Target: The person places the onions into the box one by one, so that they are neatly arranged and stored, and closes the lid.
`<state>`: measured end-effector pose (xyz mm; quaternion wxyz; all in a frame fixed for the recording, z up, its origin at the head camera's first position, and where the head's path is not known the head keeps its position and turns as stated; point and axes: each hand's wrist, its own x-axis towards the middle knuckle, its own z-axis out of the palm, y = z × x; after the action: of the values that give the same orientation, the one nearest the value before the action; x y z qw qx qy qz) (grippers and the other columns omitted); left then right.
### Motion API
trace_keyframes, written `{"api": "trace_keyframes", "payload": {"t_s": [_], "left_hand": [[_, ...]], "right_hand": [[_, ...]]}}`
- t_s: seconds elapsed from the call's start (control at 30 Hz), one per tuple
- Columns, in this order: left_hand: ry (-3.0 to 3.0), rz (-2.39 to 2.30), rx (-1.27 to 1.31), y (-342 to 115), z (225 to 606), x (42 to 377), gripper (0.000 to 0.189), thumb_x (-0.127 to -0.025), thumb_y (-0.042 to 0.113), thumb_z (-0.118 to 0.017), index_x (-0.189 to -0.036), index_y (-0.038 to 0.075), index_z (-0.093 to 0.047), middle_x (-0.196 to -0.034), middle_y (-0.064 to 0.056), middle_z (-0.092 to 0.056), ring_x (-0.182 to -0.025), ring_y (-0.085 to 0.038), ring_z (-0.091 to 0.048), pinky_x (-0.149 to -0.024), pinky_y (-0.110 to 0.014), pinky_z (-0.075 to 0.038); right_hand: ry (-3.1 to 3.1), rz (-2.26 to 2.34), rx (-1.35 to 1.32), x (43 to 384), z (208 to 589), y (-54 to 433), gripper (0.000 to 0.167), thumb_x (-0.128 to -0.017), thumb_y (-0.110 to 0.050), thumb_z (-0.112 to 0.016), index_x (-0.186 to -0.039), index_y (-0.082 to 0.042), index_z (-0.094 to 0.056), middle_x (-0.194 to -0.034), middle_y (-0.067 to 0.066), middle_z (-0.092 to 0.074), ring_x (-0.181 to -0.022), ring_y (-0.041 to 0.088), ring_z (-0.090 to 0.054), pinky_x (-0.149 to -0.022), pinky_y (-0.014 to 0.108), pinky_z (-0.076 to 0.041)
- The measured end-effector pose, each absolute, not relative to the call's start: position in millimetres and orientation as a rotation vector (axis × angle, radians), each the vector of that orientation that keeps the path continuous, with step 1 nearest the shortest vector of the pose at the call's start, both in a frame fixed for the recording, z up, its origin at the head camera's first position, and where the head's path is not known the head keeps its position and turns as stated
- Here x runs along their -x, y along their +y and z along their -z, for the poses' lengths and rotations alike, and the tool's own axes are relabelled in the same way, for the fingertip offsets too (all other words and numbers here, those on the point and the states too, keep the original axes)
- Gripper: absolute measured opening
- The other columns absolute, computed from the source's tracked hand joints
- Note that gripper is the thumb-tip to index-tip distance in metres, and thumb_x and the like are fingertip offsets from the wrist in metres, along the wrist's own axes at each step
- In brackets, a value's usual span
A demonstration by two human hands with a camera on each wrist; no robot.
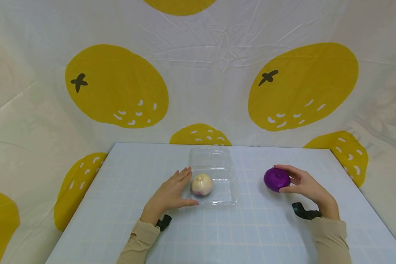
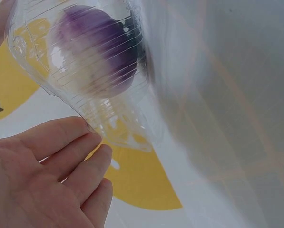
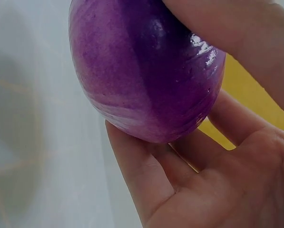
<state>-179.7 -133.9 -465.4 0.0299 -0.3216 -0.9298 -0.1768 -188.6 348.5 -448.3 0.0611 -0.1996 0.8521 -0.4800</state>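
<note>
A clear plastic clamshell box (image 1: 222, 189) lies on the table with its lid laid back. In its left part sits a cream-white turnip (image 1: 202, 184) with a purple underside, seen through the ribbed wall in the left wrist view. My left hand (image 1: 171, 192) is at the box's left side, fingers nearly straight, fingertips at the edge and thumb by the front corner. To the right, my right hand (image 1: 305, 185) holds a glossy, round purple vegetable (image 1: 276, 179) with a dimpled top. Thumb and fingers lie on opposite sides of it, and its shadow shows on the table.
The table (image 1: 224, 234) has a pale blue checked cover. Behind it and at the sides hangs a white curtain (image 1: 204, 88) printed with large yellow fruit shapes. A dark camera mount (image 1: 305, 212) sits on the right wrist, another mount (image 1: 165, 222) on the left.
</note>
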Motion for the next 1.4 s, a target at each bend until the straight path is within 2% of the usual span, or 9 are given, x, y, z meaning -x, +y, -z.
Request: {"api": "trace_keyframes", "payload": {"t_s": [0.3,0.57,0.67,0.8,0.83,1.03,1.1,1.4], "left_hand": [[-2.851,0.549,1.003,-134,467,180,0.106,-0.078,0.065,-0.073,-0.149,-0.006,-0.039,-0.159,-0.016,-0.029,-0.147,-0.029,-0.029,-0.121,-0.045,-0.022],[-2.857,0.545,0.998,-135,468,180,0.107,-0.078,0.068,-0.07,-0.149,-0.005,-0.038,-0.16,-0.015,-0.029,-0.147,-0.028,-0.028,-0.121,-0.045,-0.022],[-2.862,0.547,0.995,-135,468,180,0.107,-0.078,0.068,-0.07,-0.149,-0.005,-0.038,-0.16,-0.015,-0.028,-0.147,-0.028,-0.028,-0.121,-0.044,-0.021],[-2.866,0.55,0.991,-135,468,181,0.107,-0.078,0.067,-0.072,-0.149,-0.004,-0.038,-0.16,-0.014,-0.028,-0.147,-0.028,-0.028,-0.121,-0.044,-0.021],[-2.866,0.552,0.992,-135,468,181,0.107,-0.078,0.066,-0.072,-0.149,-0.005,-0.038,-0.16,-0.015,-0.028,-0.147,-0.028,-0.028,-0.121,-0.044,-0.021],[-2.862,0.566,0.993,-134,469,181,0.106,-0.077,0.064,-0.075,-0.149,-0.005,-0.038,-0.16,-0.015,-0.029,-0.147,-0.028,-0.028,-0.121,-0.044,-0.021],[-2.861,0.566,0.993,-134,469,181,0.106,-0.077,0.063,-0.075,-0.149,-0.005,-0.038,-0.16,-0.015,-0.029,-0.147,-0.028,-0.028,-0.121,-0.044,-0.021],[-2.871,0.567,0.98,-135,468,180,0.107,-0.077,0.066,-0.073,-0.15,-0.004,-0.037,-0.16,-0.015,-0.028,-0.146,-0.03,-0.029,-0.121,-0.045,-0.022]], "right_hand": [[2.54,1.479,0.69,195,445,334,0.071,-0.081,-0.006,-0.081,-0.144,-0.003,-0.048,-0.146,0.022,-0.046,-0.122,-0.004,-0.049,-0.097,0.014,-0.043],[2.54,1.464,0.707,203,443,320,0.071,-0.081,-0.009,-0.082,-0.144,-0.006,-0.049,-0.146,0.016,-0.048,-0.124,-0.001,-0.049,-0.098,0.014,-0.042],[2.542,1.448,0.702,205,443,316,0.072,-0.08,-0.01,-0.083,-0.144,-0.007,-0.05,-0.146,0.014,-0.049,-0.124,0.0,-0.049,-0.101,0.022,-0.044],[2.535,1.442,0.715,208,441,309,0.072,-0.08,-0.01,-0.083,-0.144,-0.007,-0.05,-0.145,0.012,-0.05,-0.125,0.002,-0.049,-0.106,0.049,-0.044],[2.533,1.439,0.719,208,441,308,0.072,-0.08,-0.01,-0.083,-0.144,-0.008,-0.05,-0.145,0.011,-0.05,-0.125,0.002,-0.049,-0.106,0.052,-0.044],[2.505,1.455,0.729,212,441,299,0.071,-0.08,-0.011,-0.083,-0.143,-0.01,-0.051,-0.144,0.009,-0.051,-0.126,0.005,-0.049,-0.106,0.054,-0.044],[2.495,1.461,0.725,213,441,295,0.071,-0.08,-0.012,-0.083,-0.143,-0.011,-0.052,-0.144,0.009,-0.051,-0.126,0.006,-0.049,-0.105,0.064,-0.04],[2.466,1.456,0.732,218,440,277,0.07,-0.079,-0.013,-0.084,-0.142,-0.01,-0.053,-0.142,0.009,-0.053,-0.128,0.02,-0.049,-0.106,0.064,-0.038]]}}
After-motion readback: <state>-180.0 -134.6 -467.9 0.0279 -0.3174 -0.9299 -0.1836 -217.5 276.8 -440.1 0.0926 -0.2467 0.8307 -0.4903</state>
